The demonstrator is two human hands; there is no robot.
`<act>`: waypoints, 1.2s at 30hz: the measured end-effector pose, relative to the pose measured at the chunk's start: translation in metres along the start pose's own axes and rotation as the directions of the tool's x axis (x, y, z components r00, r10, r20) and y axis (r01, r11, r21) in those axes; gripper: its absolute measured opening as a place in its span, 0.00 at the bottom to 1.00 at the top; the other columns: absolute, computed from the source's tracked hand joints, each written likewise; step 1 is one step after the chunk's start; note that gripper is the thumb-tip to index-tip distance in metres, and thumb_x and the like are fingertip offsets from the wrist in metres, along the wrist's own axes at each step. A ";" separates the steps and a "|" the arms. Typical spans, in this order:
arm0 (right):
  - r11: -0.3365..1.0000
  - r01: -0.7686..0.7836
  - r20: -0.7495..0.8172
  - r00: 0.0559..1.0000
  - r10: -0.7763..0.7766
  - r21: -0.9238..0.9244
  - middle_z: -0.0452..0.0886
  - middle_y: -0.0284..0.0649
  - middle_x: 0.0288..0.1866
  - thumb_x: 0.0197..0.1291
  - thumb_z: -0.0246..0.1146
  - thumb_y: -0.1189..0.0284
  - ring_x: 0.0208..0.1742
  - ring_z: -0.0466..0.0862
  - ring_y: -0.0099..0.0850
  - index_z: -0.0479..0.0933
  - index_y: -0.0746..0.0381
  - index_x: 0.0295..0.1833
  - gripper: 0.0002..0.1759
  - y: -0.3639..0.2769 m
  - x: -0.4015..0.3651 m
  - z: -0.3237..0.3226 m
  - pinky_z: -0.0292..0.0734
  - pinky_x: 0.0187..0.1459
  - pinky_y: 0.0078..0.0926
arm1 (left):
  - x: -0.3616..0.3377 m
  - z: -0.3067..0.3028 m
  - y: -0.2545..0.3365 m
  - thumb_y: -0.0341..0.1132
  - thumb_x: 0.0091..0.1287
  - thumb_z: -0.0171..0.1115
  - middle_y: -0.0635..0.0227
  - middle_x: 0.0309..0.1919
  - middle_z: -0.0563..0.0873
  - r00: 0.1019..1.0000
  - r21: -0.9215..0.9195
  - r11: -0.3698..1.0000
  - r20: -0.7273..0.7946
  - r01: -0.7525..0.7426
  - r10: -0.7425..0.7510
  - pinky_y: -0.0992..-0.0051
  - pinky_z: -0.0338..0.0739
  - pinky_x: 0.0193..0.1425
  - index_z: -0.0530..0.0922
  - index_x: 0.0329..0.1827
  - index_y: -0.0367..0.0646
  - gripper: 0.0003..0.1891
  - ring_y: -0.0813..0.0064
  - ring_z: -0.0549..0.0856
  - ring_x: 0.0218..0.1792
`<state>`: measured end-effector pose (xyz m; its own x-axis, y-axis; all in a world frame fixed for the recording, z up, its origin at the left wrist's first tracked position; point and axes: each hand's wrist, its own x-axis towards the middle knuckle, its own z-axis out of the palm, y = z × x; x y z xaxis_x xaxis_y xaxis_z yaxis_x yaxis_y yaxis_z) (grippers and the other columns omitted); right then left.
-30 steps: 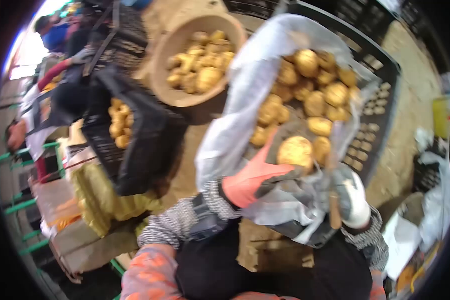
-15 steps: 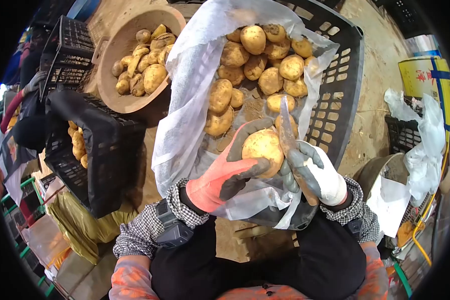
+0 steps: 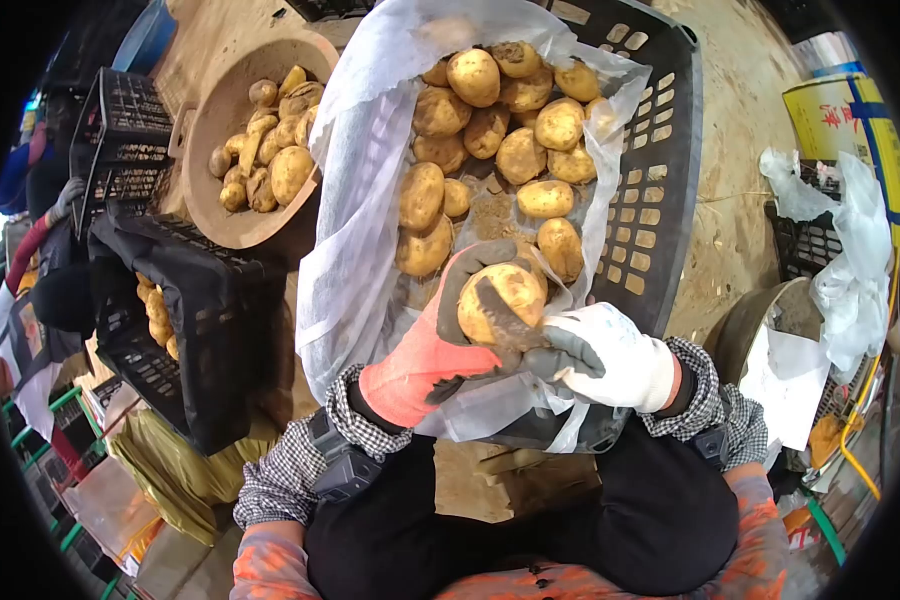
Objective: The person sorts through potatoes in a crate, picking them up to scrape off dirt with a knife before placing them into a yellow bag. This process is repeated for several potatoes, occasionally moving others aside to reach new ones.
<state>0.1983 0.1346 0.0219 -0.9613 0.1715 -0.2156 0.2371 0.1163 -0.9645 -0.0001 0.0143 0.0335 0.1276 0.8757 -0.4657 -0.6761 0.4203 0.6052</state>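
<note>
My left hand [image 3: 422, 352], in a red glove with grey palm and fingers, is closed around a large yellow potato [image 3: 520, 286]. In my right hand [image 3: 610, 357], gloved in white and grey, is a knife [image 3: 503, 318]. Its brown-stained blade lies across the front of the potato, with the handle hidden in the fingers. Both hands are over the near end of a black plastic crate [image 3: 662, 190] lined with a white sheet [image 3: 355, 190]. Inside, several soil-marked potatoes [image 3: 520, 156] sit toward the far end, and another potato [image 3: 560, 248] lies just beyond my hands.
A brown basin [image 3: 205, 190] of potatoes and cut pieces stands at the left. Nearer is a black crate [image 3: 195, 370] draped with dark cloth, potatoes inside. Another person's gloved hand [image 3: 67, 198] is at the far left. A yellow box [image 3: 820, 118] and plastic sheeting [image 3: 852, 260] are at right.
The knife has gone from upright beside the potato to lying across its front. My right hand has turned and moved left, closer to my left hand. The view has shifted slightly.
</note>
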 end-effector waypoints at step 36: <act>0.869 -0.238 -0.047 0.957 0.286 0.435 0.79 0.45 0.30 0.58 0.56 0.70 0.30 0.81 0.41 0.73 0.71 0.52 0.19 -0.010 -0.004 -0.001 0.76 0.35 0.34 | 0.006 0.006 -0.012 0.18 0.51 0.64 0.67 0.68 0.64 0.991 0.148 0.983 -0.054 -0.111 0.120 0.69 0.68 0.68 0.48 0.77 0.53 0.51 0.70 0.67 0.69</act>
<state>0.2002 0.1333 0.0326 -0.8458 0.2434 -0.4747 0.3735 -0.3650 -0.8528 0.0134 0.0160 0.0274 0.0057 0.9058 -0.4237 -0.5708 0.3509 0.7423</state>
